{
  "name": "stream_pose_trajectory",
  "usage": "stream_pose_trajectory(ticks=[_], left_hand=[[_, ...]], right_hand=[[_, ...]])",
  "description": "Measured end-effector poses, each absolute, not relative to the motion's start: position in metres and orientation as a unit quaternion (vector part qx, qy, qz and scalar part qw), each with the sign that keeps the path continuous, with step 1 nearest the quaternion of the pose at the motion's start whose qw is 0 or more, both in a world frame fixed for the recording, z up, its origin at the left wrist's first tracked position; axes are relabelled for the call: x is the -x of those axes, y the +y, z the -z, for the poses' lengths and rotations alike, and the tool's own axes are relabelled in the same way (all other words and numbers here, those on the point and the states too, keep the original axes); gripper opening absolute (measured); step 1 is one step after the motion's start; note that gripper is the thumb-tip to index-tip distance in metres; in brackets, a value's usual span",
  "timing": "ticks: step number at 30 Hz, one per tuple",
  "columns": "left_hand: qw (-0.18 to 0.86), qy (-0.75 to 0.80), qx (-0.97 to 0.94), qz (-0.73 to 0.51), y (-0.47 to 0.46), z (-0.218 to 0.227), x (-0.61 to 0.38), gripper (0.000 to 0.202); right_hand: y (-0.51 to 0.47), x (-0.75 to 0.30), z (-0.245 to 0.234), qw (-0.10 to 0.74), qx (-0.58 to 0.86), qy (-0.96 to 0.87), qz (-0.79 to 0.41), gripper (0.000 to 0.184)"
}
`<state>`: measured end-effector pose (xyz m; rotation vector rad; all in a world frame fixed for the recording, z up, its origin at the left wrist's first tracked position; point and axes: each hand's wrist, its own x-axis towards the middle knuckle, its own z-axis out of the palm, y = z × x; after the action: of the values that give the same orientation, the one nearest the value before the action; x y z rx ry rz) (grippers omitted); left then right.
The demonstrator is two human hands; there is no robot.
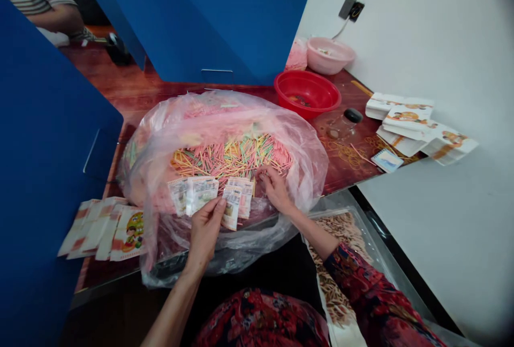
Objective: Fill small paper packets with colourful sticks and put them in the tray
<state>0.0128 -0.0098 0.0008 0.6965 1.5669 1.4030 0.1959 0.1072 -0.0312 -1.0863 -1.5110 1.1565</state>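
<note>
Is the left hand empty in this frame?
No, the left hand pinches a small printed packet in front of the coloured sticks.

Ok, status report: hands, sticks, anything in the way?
Left hand pinching a small printed packet. Right hand at coloured sticks, grip unclear. Sticks heaped inside open plastic bag. No obstruction visible at either hand.

I'm seeing a top filling the bottom centre of the frame, its red ground carrying dark navy and pinkish swirls. The matching right sleeve is crossing the lower right, stopping partway along the forearm. Black cloth is showing just above. The left hand and right hand are going ungloved.
</note>
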Motion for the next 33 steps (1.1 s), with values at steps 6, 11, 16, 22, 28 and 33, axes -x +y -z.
stream_pose_trajectory(ticks=[6,11,16,22,28,33], left_hand=[[0.444,0.641,-0.286,-0.557,-0.01,0.002,-0.011,0.039],[0.452,0.643,-0.286,-0.549,-0.009,0.005,-0.014,0.04],[0.465,0.629,-0.3,-0.545,-0.01,0.003,-0.018,0.038],[0.482,0.614,-0.301,-0.548,-0.012,-0.007,-0.018,0.039],[0.489,0.601,-0.313,-0.55,-0.012,-0.005,-0.02,0.044],[0.475,0.612,-0.304,-0.554,-0.011,-0.003,-0.02,0.045]], right_hand=[[0.11,-0.187,0.008,0.528,0.476,-0.469,-0.524,0.011],[0.099,-0.166,-0.046,0.531,0.384,-0.358,-0.665,0.016],[0.078,-0.144,-0.07,0.528,0.343,-0.391,-0.671,0.012],[0.072,-0.135,-0.062,0.532,0.341,-0.413,-0.656,0.014],[0.064,-0.13,-0.058,0.538,0.338,-0.379,-0.672,0.013],[0.06,-0.132,-0.054,0.541,0.362,-0.397,-0.648,0.008]])
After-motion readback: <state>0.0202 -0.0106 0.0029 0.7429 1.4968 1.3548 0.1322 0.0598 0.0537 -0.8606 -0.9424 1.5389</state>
